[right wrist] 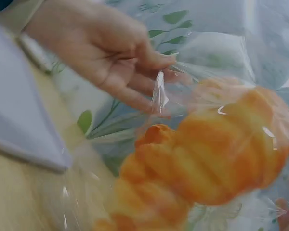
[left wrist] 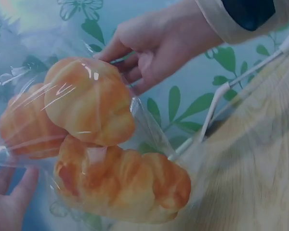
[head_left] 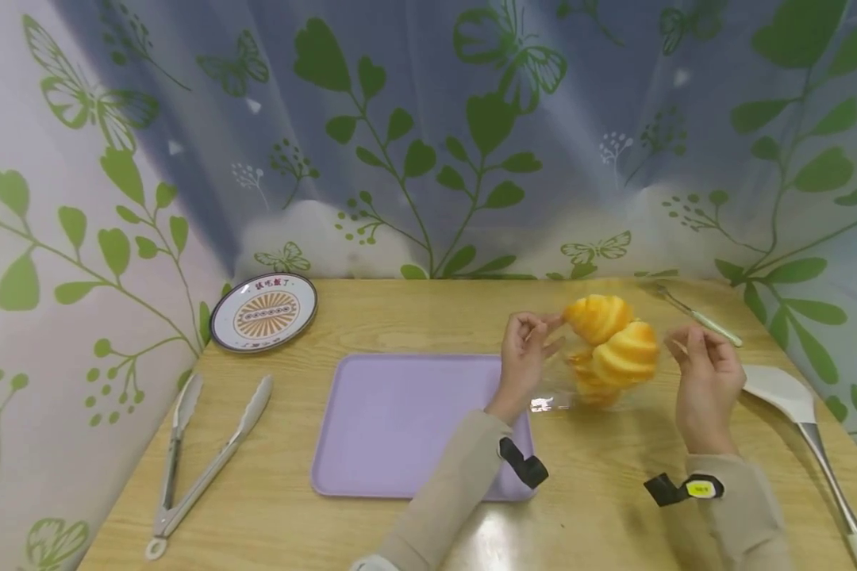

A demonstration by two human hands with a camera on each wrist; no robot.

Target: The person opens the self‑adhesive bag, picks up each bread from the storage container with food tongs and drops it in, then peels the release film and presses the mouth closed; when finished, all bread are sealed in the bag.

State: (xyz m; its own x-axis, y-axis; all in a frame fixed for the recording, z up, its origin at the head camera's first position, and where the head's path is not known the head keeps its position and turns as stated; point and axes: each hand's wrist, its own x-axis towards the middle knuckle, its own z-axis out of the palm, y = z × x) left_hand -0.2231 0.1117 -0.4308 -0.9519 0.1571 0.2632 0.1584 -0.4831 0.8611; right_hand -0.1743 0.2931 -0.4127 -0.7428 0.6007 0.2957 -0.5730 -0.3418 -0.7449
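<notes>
A clear plastic bag with golden bread rolls inside is held up over the right part of the table. On its left side, my left hand pinches the plastic between thumb and fingers; the right wrist view shows this left hand closely. My right hand pinches the opposite side of the bag, and in the left wrist view this right hand is by the uppermost roll. At least three rolls show through the film, croissant-like and ridged.
Under my left forearm lies a purple tray. Metal tongs lie spread at the left, below a patterned plate. At the right are a white-headed spatula and a green-handled utensil. A patterned curtain hangs behind.
</notes>
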